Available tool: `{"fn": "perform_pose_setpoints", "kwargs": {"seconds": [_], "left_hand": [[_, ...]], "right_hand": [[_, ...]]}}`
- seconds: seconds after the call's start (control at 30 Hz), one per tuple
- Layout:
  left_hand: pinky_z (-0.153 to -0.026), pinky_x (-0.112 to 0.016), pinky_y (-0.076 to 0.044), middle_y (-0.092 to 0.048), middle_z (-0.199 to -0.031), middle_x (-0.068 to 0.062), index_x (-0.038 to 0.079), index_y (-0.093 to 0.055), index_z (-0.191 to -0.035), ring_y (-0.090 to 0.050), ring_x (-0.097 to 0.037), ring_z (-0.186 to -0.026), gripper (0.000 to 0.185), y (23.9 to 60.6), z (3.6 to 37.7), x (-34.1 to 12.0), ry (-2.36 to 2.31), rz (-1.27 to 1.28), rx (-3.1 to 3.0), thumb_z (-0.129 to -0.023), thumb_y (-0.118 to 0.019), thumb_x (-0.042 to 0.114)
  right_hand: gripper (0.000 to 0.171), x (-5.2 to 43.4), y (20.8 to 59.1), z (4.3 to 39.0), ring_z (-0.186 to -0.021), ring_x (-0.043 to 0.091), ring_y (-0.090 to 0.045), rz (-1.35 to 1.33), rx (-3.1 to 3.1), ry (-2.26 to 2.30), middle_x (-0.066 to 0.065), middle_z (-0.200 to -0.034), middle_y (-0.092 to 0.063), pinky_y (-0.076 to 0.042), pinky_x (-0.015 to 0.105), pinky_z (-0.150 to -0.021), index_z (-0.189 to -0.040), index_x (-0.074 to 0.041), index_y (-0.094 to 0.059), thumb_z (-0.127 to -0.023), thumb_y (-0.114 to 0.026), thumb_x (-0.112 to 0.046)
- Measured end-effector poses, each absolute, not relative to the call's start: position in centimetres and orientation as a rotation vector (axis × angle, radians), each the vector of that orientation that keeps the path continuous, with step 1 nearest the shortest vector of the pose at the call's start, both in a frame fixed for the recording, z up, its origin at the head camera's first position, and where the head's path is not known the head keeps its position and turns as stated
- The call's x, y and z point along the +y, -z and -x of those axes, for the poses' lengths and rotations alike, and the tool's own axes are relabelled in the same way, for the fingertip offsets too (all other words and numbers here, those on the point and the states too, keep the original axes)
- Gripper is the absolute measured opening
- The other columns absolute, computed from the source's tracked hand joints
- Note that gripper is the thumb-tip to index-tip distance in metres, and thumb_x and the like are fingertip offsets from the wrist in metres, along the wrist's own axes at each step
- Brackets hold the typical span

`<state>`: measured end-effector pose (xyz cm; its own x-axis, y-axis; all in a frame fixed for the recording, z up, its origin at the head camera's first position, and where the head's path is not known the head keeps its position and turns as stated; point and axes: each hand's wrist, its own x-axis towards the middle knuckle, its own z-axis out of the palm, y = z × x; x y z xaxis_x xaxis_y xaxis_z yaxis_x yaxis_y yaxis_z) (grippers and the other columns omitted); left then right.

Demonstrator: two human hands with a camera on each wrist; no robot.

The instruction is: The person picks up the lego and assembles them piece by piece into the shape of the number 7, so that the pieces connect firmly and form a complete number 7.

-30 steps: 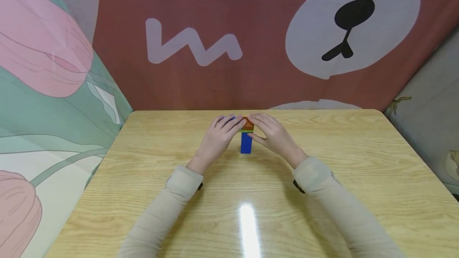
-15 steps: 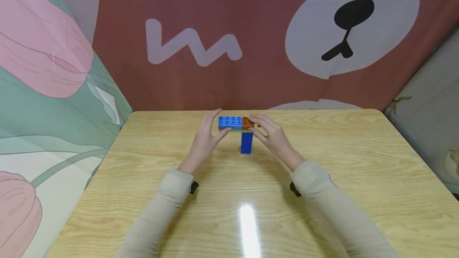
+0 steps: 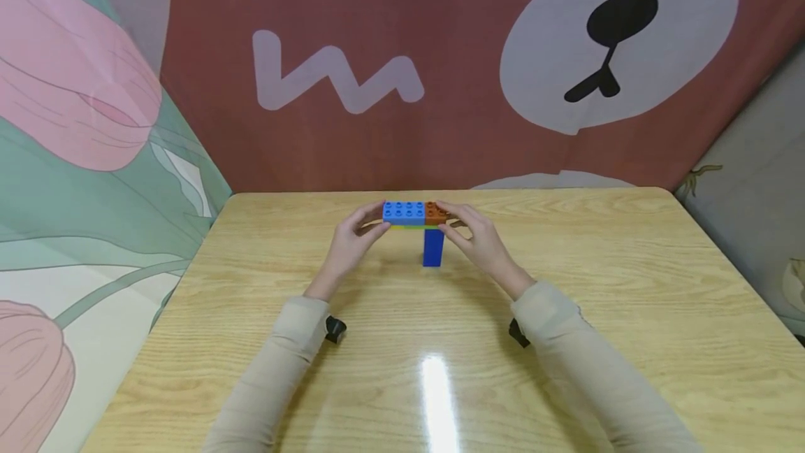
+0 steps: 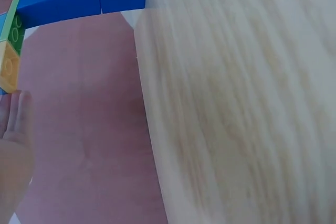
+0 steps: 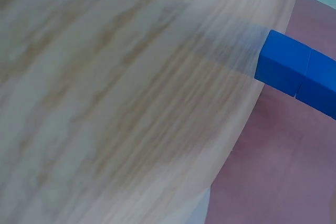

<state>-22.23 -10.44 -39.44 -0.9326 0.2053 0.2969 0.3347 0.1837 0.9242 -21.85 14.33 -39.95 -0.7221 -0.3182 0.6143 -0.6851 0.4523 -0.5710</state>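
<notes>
A column of dark blue bricks stands upright on the table. Across its top lies a thin green and yellow layer, with a light blue toy brick and an orange toy brick side by side above. The light blue brick overhangs to the left of the column. My left hand pinches its left end, thumb in front and fingers behind. At the other end, my right hand pinches the orange brick. The left wrist view shows the underside of a green brick and a yellow brick.
The wooden table reaches back to a reddish cloth backdrop with a cartoon bear print. A flowered cloth hangs on the left. Black wrist cameras show under the cuffs.
My left hand has moved left off the top of the bricks, uncovering the light blue brick, and now grips its left end. My right hand stays at the orange brick.
</notes>
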Motion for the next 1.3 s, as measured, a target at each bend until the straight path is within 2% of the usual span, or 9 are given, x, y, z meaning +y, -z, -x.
{"fn": "perform_pose_setpoints", "kwargs": {"seconds": [0.17,0.43,0.67,0.87,1.07,1.3], "left_hand": [[-0.102,-0.042,-0.049,-0.055,-0.133,-0.022,-0.002,-0.049,-0.136,-0.054,-0.034,-0.124,0.043,39.4,22.3,-10.3,1.841,0.593,-2.324,-0.094,-0.057,0.006],[-0.103,-0.040,-0.048,-0.055,-0.133,-0.022,-0.001,-0.048,-0.138,-0.054,-0.034,-0.124,0.044,39.4,22.3,-9.6,1.848,0.571,-2.306,-0.095,-0.056,0.007],[-0.104,-0.040,-0.048,-0.055,-0.132,-0.021,0.001,-0.049,-0.138,-0.055,-0.032,-0.123,0.044,39.3,22.4,-9.2,1.870,0.513,-2.317,-0.096,-0.056,0.009],[-0.101,-0.037,-0.050,-0.057,-0.131,-0.020,0.001,-0.049,-0.138,-0.057,-0.031,-0.119,0.043,39.4,22.6,-8.7,1.887,0.455,-2.336,-0.096,-0.055,0.011],[-0.096,-0.033,-0.053,-0.057,-0.129,-0.021,0.002,-0.049,-0.138,-0.058,-0.033,-0.115,0.042,39.8,22.7,-8.5,1.951,0.431,-2.346,-0.098,-0.054,0.013],[-0.098,-0.039,-0.052,-0.056,-0.132,-0.017,0.013,-0.050,-0.139,-0.057,-0.037,-0.117,0.042,40.3,22.6,-8.8,1.980,0.357,-2.432,-0.098,-0.054,0.023]], "right_hand": [[0.044,14.5,39.9,21.8,-0.106,0.032,-0.062,-0.781,-2.337,-1.340,0.019,-0.127,-0.059,-0.056,0.042,-0.087,-0.136,-0.003,-0.051,-0.093,-0.059,-0.003],[0.050,14.5,39.2,21.8,-0.122,0.035,-0.054,-0.519,-2.402,-1.717,0.021,-0.137,-0.052,-0.050,0.048,-0.098,-0.143,-0.005,-0.043,-0.095,-0.057,-0.006],[0.047,14.8,38.8,22.1,-0.126,0.032,-0.051,-0.335,-2.446,-1.860,0.018,-0.138,-0.053,-0.044,0.047,-0.106,-0.140,-0.007,-0.046,-0.096,-0.058,-0.015],[0.048,15.2,38.9,22.3,-0.123,0.033,-0.053,-0.306,-2.481,-1.882,0.018,-0.137,-0.054,-0.047,0.046,-0.104,-0.141,-0.008,-0.045,-0.096,-0.057,-0.020],[0.049,15.5,39.4,22.5,-0.116,0.034,-0.057,-0.306,-2.527,-1.918,0.021,-0.134,-0.054,-0.047,0.052,-0.101,-0.142,-0.007,-0.044,-0.098,-0.055,-0.024],[0.051,15.5,39.8,22.8,-0.120,0.037,-0.054,-0.279,-2.627,-1.950,0.024,-0.139,-0.049,-0.047,0.052,-0.102,-0.146,-0.004,-0.038,-0.099,-0.052,-0.019]]}}
